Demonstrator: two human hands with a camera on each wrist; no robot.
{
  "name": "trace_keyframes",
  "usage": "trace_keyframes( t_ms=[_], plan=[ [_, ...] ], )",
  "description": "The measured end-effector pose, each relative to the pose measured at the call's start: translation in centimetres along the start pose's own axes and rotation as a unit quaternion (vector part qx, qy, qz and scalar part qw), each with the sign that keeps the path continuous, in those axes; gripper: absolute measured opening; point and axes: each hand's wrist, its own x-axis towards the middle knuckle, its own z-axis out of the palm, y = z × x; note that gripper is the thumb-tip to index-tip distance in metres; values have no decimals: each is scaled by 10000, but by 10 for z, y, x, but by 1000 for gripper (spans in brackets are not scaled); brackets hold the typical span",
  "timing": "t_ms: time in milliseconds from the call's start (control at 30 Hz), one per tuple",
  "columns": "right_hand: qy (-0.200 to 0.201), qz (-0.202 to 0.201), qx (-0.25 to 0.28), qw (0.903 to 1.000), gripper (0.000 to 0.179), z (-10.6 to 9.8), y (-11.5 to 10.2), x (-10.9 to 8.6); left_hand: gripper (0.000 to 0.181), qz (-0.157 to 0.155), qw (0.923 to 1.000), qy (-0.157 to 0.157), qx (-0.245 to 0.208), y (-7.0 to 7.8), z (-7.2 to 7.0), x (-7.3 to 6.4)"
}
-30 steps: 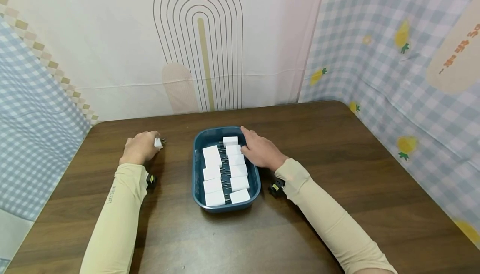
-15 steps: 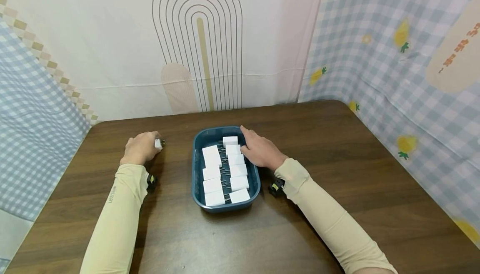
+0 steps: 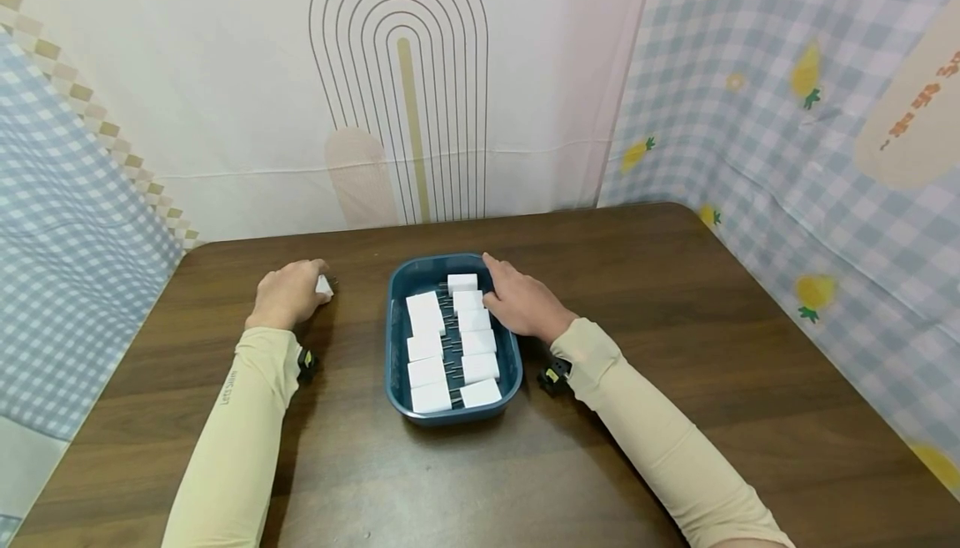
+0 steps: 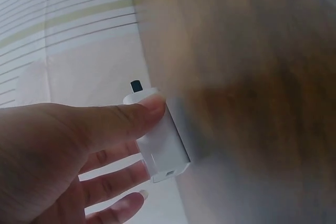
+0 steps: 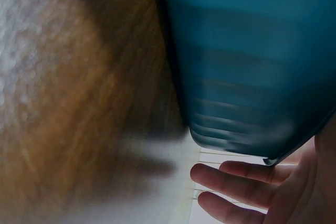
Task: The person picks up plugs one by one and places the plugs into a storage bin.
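Between the thumb and fingers of my left hand [image 3: 285, 294] I pinch a white plug charger [image 4: 160, 145]. A dark prong shows at one end of it in the left wrist view, and a small port at the other. This hand is at the table's left, apart from the bin. Several more white plug chargers [image 3: 425, 373] lie in two columns inside a dark blue plastic bin [image 3: 392, 339], prongs facing inward. My right hand [image 3: 527, 300] rests on the bin's right rim, thumb over the inside. In the right wrist view its other fingers extend loosely outside the wall.
The bin stands on a brown wooden table [image 3: 600, 465]. A patterned cloth [image 3: 540, 72] hangs behind the table's back edge, and checked cloth [image 3: 757, 114] hangs along the right side.
My left hand has shifted very slightly right with the charger, which shows at a slightly different angle. My right hand and the bin have stayed in place.
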Motion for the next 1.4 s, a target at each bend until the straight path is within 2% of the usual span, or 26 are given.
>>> trace_keyframes(
  t_ms=[233, 467, 967, 1400],
  plan=[
    [-7, 11, 13, 10000, 68, -1, 0, 0, 44, 180, 9992, 346, -30, 13, -9, -2],
    [-2, 13, 31, 10000, 67, 0, 0, -1, 39, 544, 9957, 727, -169, 30, -20, -6],
    [11, 28, -18, 10000, 68, 1, 1, 0, 35, 1125, 9880, 1045, -151, 74, -47, -23],
    [20, -19, 3, 10000, 68, -1, 0, 0, 39, 1623, 9817, 994, -20, 107, -51, -33]
  ],
)
